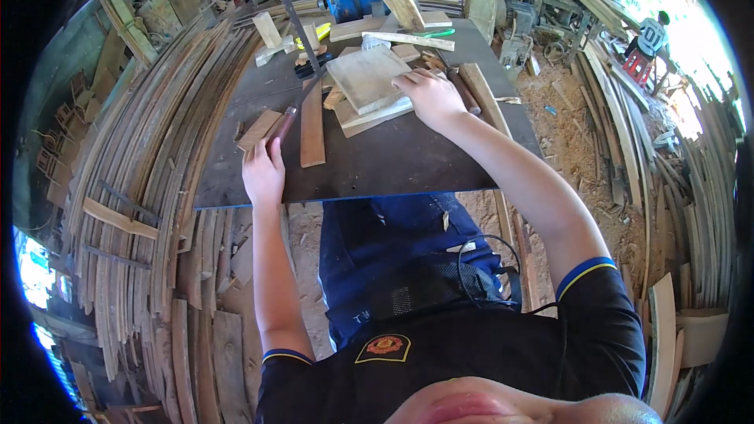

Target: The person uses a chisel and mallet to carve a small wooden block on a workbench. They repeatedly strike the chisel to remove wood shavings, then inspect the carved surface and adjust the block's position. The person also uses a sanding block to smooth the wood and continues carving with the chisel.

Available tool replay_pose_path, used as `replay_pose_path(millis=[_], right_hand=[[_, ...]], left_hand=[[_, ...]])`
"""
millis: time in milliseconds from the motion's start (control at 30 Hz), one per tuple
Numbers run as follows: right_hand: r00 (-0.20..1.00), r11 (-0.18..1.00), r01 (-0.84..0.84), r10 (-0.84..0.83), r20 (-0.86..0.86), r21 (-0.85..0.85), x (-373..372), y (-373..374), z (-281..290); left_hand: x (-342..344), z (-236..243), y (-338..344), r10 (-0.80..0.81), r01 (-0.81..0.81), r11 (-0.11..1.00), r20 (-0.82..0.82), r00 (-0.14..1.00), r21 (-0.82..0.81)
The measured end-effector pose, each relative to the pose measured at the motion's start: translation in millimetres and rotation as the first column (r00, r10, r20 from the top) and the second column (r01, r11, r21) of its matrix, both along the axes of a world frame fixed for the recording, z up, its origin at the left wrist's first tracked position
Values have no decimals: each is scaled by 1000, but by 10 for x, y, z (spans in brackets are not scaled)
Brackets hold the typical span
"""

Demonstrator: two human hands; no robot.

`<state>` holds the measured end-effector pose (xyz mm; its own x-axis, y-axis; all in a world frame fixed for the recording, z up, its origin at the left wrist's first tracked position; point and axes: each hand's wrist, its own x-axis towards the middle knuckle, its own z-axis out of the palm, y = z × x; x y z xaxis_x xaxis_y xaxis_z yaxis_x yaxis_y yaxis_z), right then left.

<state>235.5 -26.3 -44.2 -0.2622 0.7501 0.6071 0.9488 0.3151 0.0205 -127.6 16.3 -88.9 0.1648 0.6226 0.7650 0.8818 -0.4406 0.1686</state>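
Observation:
My left hand [264,174] is at the table's left front, its fingers closed round the lower end of a narrow dark reddish-brown stick [283,124], shaped like a handle. A small brown wood block [259,130] lies right beside those fingers. My right hand [434,99] grips the right edge of a pale square wooden board [366,78]. Under that board, another light piece of wood [367,119] rests on the dark tabletop [377,163]. Between my hands lies a long reddish-brown slat [312,129]. The undersides of both hands are hidden.
A slanting dark metal strip [289,1] comes down to the tabletop. Behind it stands a blue machine [353,1]. Wood offcuts and a green-handled tool [437,33] lie at the back. Long planks [149,157] are stacked at the left. One person [650,36] sits far right.

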Motion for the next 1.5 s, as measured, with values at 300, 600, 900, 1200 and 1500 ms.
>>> replay_pose_path(millis=[300, 600, 900, 1200, 1500], right_hand=[[999, 998, 38, -37, -8, 56, -54, 15, -94], [998, 999, 42, -41, -38, 15, -27, -28, -67], [997, 998, 62, -61, -51, 27, -85, 3, -73], [993, 994, 102, -103, -53, -31, -27, -10, -93], [997, 997, 75, -75, -26, 5, -48, 17, -117]], left_hand=[[-690, 95, 46, -67, 75, 993, -92, 994, 88], [-1060, 82, 193, 80, -73, 995, -103, 991, 72], [-1110, 256, 773, 56, -85, 973, -135, 989, -216], [-577, 424, 562, 42, -154, 900, -273, 961, -407], [-468, 543, 693, 28, -154, 755, -203, 979, -638]])
